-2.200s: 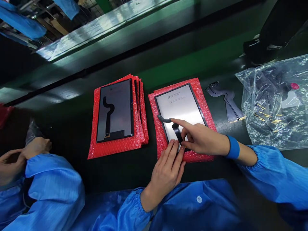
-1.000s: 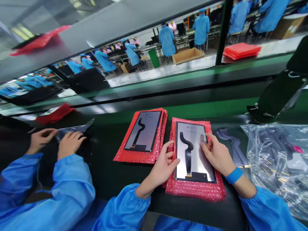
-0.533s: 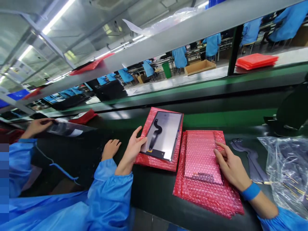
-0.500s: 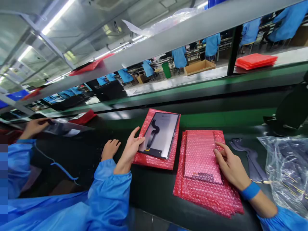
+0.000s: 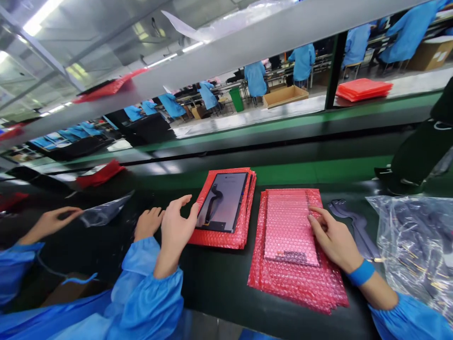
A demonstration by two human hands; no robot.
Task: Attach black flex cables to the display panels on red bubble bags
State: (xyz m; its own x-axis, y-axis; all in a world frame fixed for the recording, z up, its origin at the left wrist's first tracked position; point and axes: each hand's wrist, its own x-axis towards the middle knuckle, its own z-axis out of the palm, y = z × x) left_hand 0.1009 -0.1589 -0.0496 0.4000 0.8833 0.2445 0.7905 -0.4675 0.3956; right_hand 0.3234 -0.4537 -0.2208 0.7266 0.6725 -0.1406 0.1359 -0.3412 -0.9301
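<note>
My left hand (image 5: 179,226), thumb and fingers spread, is raised just left of a flat display panel (image 5: 231,196) with a dark, curved flex cable (image 5: 213,200). That panel lies on a stack of red bubble-wrap bags (image 5: 226,240). To the right, a pink-red bubble-wrap bag (image 5: 288,222) with a flat panel showing through it rests on more such bags (image 5: 293,283). Thumb and bent fingers of my right hand (image 5: 334,241) pinch its right edge. Loose dark flex cables (image 5: 357,226) lie beyond that hand.
A clear plastic bag of flex cables (image 5: 414,250) lies at the right, near a black stand (image 5: 417,146). On the left a co-worker's hand (image 5: 53,222) holds a clear bag (image 5: 106,212); the other hand (image 5: 148,222) is close to mine. A shelf (image 5: 269,45) crosses above.
My left hand has come off the display panel's edge and moved left. My right hand stays at the bubble-wrap bag. The co-worker's clear bag has tilted. The view has shifted a little.
</note>
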